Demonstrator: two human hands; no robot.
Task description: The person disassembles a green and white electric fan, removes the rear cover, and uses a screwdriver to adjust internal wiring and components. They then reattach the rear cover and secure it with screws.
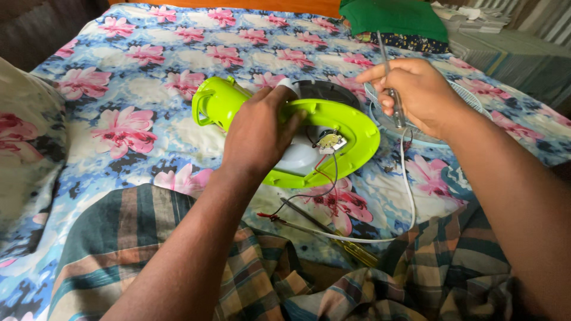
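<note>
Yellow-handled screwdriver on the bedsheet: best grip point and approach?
Take the screwdriver by its yellow handle, coming from above on the near side. The handle lies bare by the checked cloth, while red and black wires and a white cord cross the shaft end.

Showing on the bedsheet: 1 lime-green fan housing (333, 128), 1 fan grille (476, 104), 2 screwdrivers (389, 83) (333, 235), 1 white cord (407, 190), 1 green cloth (395, 16), 2 hands (259, 134) (416, 89).
</note>
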